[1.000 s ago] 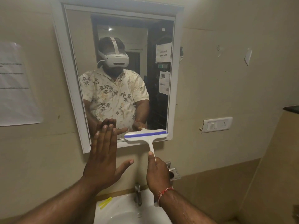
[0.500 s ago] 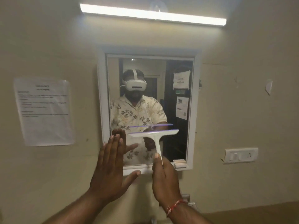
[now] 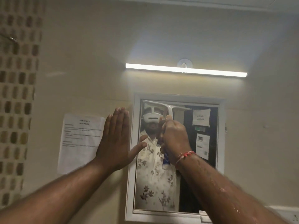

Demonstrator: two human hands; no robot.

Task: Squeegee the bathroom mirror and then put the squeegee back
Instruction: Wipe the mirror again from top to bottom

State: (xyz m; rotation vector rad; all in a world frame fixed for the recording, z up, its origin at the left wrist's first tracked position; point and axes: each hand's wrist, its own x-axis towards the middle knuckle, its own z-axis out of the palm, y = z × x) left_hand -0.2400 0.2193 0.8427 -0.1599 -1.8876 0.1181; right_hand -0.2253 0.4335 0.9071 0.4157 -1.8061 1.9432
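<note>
I see my right hand (image 3: 174, 136) clamped round the squeegee (image 3: 166, 109) handle, its blade lying along the mirror (image 3: 202, 183) top edge, just under the white frame. My left hand (image 3: 115, 139) is flat, fingers spread apart, over the frame's left edge. Below the blade the glass is unobstructed down to the bottom frame.

Dim, warm bathroom light from a glaring tube lamp (image 3: 186, 70) above the mirror (image 3: 202, 175); motion blur softens the forearms and tiled left edge, where lines bow.
</note>
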